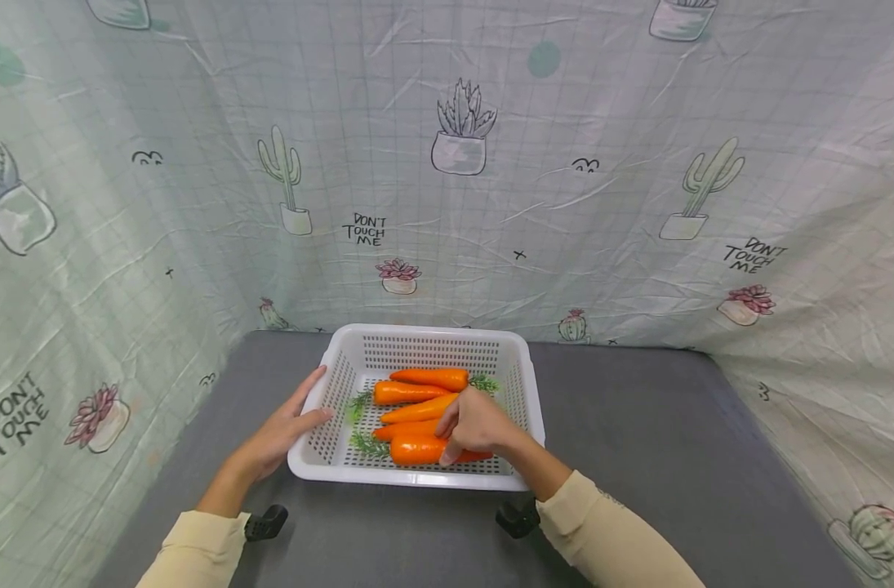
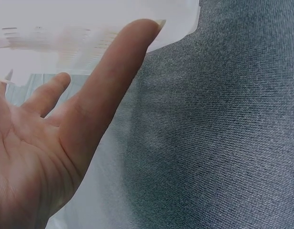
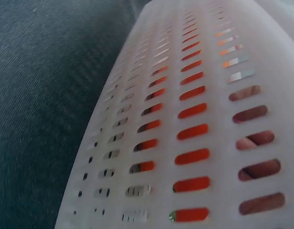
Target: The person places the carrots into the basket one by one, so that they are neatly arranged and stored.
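In the head view my right hand [image 1: 483,420] reaches into a white slotted plastic basket [image 1: 438,478]. Its thumb and curled fingers pinch the front orange carrot [image 1: 415,449], which lies low along the near wall. Behind it, more carrots lie crosswise, among them a middle carrot [image 1: 417,408] and a back carrot [image 1: 432,377]. My left hand [image 1: 277,437] is at the basket's left rim, thumb extended over the edge and fingers straight along the outside. The left wrist view shows that thumb [image 2: 108,76] spread wide. Through the slots in the right wrist view, orange carrot [image 3: 192,156] shows.
Feathery green carrot tops [image 1: 369,445] lie at the left in the basket, with more greens [image 1: 483,384] at the back right. The basket stands on a dark grey table [image 1: 623,425]. A cactus-print curtain [image 1: 461,204] encloses the back and sides.
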The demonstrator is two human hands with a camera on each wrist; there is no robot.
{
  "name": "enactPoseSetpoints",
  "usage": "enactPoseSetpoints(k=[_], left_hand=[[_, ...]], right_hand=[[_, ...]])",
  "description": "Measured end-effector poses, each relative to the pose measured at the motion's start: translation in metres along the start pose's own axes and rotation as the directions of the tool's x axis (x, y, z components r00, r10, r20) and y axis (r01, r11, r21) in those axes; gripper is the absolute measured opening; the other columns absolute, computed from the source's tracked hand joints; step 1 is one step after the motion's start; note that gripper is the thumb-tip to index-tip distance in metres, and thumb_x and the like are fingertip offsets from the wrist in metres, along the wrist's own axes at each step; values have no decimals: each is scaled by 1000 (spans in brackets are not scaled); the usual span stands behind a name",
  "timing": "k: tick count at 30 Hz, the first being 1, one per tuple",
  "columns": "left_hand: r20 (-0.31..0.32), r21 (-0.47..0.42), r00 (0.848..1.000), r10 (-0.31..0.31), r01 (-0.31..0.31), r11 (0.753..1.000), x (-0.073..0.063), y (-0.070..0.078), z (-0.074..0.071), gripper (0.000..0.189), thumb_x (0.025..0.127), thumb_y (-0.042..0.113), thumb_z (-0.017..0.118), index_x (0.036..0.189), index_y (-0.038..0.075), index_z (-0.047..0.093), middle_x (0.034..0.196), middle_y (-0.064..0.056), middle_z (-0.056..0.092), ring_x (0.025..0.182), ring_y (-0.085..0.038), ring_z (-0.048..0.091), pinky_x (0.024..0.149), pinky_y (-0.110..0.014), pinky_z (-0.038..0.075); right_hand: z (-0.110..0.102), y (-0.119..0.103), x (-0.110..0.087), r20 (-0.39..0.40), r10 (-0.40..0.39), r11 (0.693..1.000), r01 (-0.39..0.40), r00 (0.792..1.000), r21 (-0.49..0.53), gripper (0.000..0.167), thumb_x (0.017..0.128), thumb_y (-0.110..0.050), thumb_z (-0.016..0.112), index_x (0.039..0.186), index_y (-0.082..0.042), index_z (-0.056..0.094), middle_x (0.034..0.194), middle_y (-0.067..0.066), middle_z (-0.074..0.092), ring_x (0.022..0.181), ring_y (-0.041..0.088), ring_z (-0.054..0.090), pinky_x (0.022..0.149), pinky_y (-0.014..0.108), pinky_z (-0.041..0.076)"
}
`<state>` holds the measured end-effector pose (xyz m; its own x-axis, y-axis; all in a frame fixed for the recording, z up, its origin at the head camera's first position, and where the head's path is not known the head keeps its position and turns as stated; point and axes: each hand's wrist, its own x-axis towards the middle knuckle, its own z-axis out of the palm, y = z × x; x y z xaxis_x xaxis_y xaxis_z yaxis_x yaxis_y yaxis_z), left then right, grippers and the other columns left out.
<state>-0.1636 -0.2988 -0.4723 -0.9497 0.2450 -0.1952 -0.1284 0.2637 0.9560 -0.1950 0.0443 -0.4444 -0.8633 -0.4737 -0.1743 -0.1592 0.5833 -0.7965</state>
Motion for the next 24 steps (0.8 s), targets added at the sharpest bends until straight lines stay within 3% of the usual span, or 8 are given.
enactPoseSetpoints(k=[7, 15, 20, 24], left_hand=[[-11, 12, 1000, 1, -1, 1000, 0, 1, 3, 86, 107, 26, 56, 168, 38, -4, 173, -26, 14, 133, -49, 56, 88, -50, 60], [-11, 3, 1000, -7, 7, 1000, -2, 1, 2, 86, 108, 25, 56, 168, 38, -4, 173, -26, 14, 134, -50, 55, 87, -53, 60], [-6, 3, 1000, -2, 2, 1000, -2, 2, 2, 85, 108, 24, 55, 168, 37, -4, 173, -26, 13, 135, -52, 54, 87, -53, 60], [-8, -4, 1000, -1, 1, 1000, -1, 3, 2, 85, 108, 24, 55, 168, 37, -4, 173, -27, 14, 136, -53, 53, 88, -53, 60]], right_hand=[[5, 3, 2, 25, -22, 999, 23, 999, -44, 36, 61, 0, 97, 95, -8, 84, 100, 1, 80, 101, 21, 66, 77, 35, 58], [18, 4, 10, 35, -31, 993, 34, 999, -110, 31, 62, -7, 99, 90, -10, 85, 91, -3, 80, 105, 18, 67, 87, 37, 57], [23, 2, 10, 44, -64, 979, 72, 997, -190, 25, 64, -3, 96, 85, -12, 84, 81, -6, 79, 96, 13, 68, 79, 30, 57], [25, 0, 10, 62, -113, 948, 126, 992, -293, 20, 68, -1, 89, 78, -15, 81, 73, -12, 71, 82, 8, 62, 68, 22, 53]])
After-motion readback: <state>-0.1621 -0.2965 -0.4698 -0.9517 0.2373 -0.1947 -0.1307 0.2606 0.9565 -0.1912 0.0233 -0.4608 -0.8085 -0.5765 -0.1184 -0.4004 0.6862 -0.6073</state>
